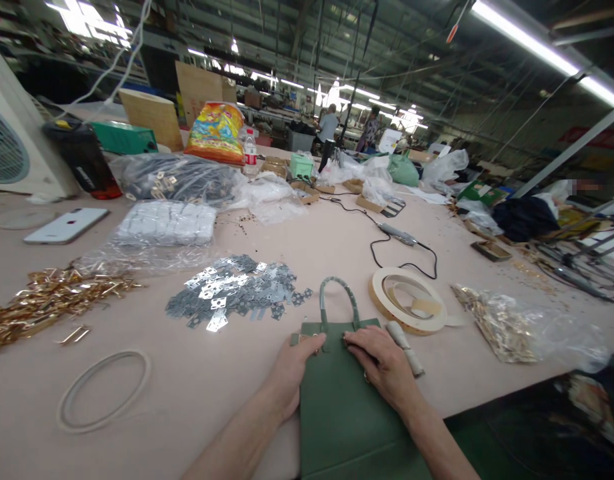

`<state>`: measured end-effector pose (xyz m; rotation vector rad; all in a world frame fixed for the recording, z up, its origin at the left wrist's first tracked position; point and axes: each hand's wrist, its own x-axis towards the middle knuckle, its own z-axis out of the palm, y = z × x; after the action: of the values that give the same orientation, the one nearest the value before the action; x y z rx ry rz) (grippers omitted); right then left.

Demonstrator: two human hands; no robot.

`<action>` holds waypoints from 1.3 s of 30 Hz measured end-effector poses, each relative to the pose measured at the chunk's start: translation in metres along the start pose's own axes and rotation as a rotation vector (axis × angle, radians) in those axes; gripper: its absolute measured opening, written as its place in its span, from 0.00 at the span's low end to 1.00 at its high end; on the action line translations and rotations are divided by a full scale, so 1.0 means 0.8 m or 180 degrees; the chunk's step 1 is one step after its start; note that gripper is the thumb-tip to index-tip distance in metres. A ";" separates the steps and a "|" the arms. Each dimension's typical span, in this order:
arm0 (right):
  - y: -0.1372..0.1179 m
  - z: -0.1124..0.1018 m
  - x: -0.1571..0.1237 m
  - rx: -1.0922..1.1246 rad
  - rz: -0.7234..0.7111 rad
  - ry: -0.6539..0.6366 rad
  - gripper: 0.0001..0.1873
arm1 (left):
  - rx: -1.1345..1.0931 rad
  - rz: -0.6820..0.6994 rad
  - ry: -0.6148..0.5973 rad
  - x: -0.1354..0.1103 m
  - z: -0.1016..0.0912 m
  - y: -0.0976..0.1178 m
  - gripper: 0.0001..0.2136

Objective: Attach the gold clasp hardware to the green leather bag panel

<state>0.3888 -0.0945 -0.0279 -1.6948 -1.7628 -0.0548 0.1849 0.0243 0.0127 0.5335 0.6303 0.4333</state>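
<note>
I saw a green bag (347,407) lying flat on the table (211,387) at the near edge, its looped handle (338,300) pointing away from me. My left hand (293,373) lay on the bag's upper left corner, fingers (314,343) pressed down near a small metal fitting at the handle's left foot; whether they pinched it or merely touched it I could not tell. My right hand (381,363) rested palm-down on the upper right part of the bag, fingers (354,339) stretched fairly flat and close together, their tips just beside the handle's right foot. So the bag sat under both hands, with the handle base between the two sets of fingertips, and neither hand was closed around anything that I could see.

Just right of my right hand lay a small pale roll (405,350), touching the bag's edge. Beyond it sat a reel of tape (409,300), and further right a clear bag of gold fittings (507,323). Ahead of the handle a heap of silver metal plates (237,290) was spread out. Gold hardware (51,297) was piled at the far left, with a thin pale ring (104,390) nearer to me, and a white phone (67,225) lay well beyond
</note>
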 end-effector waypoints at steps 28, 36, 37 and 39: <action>-0.029 -0.002 0.000 -0.0071 -0.0058 0.0319 0.21 | -0.0007 -0.0190 -0.0139 0.002 -0.006 0.005 0.24; -0.034 -0.011 0.011 0.0081 0.0110 -0.0006 0.14 | -0.0029 -0.0093 -0.0160 0.003 -0.008 -0.001 0.24; -0.036 -0.011 0.011 0.0038 0.0132 -0.0010 0.14 | -0.0019 -0.0063 -0.0149 0.003 -0.008 -0.001 0.24; -0.039 -0.009 0.009 -0.0064 0.0156 0.0007 0.14 | 0.0010 -0.0002 -0.0130 0.005 -0.008 -0.002 0.23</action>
<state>0.3642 -0.0961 -0.0057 -1.7509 -1.7235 -0.0529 0.1838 0.0271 0.0055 0.5438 0.5919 0.4199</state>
